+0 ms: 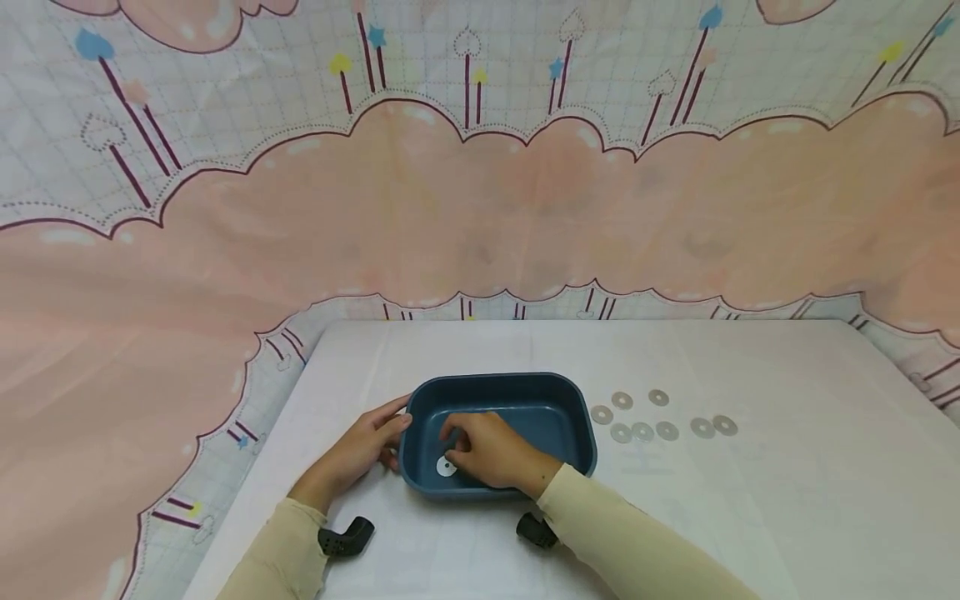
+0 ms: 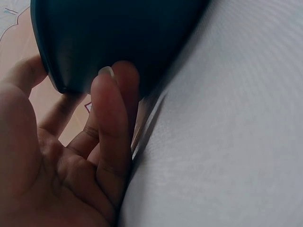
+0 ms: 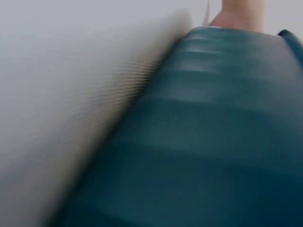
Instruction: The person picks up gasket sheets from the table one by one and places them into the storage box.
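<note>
A dark blue rectangular plastic container point(image 1: 577, 417) sits on the white table. My left hand point(image 1: 371, 437) holds its left end, the thumb at the rim and the other fingers against the outer wall. The left wrist view shows these fingers point(image 2: 111, 109) bent beside the blue wall. My right hand point(image 1: 491, 450) is inside the container, fingers bent, with a gap between index finger and thumb. A pale washer-like disc point(image 1: 446, 467) with a small hole lies right below that thumb, partly overlapped by it. The right wrist view shows mostly the container's outer wall point(image 3: 199, 142).
Several flat grey washer-like discs point(image 1: 667, 431) lie on the table point(image 1: 787, 500) right of the container. A black wrist device point(image 1: 347, 537) is by the left sleeve, another black device point(image 1: 536, 530) by the right. A patterned cloth point(image 1: 525, 208) hangs behind.
</note>
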A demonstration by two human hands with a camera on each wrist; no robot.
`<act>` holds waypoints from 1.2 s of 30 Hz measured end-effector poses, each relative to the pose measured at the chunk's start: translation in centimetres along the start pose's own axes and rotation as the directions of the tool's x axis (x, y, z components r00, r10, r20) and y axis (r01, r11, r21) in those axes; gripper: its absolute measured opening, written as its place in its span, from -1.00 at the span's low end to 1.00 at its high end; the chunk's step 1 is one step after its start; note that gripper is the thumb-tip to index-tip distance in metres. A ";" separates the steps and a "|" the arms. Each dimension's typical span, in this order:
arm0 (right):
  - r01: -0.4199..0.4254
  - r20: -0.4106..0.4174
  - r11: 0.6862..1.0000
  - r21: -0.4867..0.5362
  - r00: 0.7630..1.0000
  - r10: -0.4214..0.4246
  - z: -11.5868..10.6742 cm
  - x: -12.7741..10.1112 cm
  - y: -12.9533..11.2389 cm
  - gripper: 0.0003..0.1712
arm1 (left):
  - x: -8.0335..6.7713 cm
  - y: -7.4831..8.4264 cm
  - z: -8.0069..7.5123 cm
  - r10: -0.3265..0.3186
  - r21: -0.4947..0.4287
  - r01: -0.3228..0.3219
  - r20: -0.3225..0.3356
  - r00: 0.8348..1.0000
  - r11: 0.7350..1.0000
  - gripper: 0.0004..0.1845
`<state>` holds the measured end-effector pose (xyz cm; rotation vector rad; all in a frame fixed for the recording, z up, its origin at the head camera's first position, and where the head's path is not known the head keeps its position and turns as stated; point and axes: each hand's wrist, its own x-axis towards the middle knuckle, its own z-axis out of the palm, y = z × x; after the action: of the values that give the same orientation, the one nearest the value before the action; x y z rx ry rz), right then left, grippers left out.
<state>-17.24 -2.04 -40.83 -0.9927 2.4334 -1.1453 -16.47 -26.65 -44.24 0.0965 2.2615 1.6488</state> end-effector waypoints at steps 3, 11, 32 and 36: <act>0.016 -0.008 1.000 0.024 1.000 -0.016 -0.4 -0.4 -0.6 -0.78 | -0.2 0.0 0.0 0.002 -0.007 -0.002 -0.003 1.000 1.000 -0.36; 0.053 -0.045 0.998 0.013 0.998 -0.052 -2.7 -2.7 -1.6 -0.77 | -0.1 0.3 0.1 0.009 0.003 -0.009 -0.008 1.000 1.000 -0.33; -0.011 -0.175 1.000 -0.025 0.985 0.006 -7.6 -8.5 0.6 -0.76 | -0.2 0.0 0.1 0.003 0.011 -0.003 -0.021 1.000 1.000 -0.33; -0.033 -0.212 0.999 -0.028 0.977 0.027 -8.5 -9.3 1.4 -0.76 | -0.2 0.0 0.1 0.011 0.012 -0.011 -0.018 1.000 1.000 -0.33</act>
<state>-15.34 9.80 -36.75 -0.8795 2.6287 -1.2645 -16.30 -26.59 -44.21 0.0975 2.2886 1.6483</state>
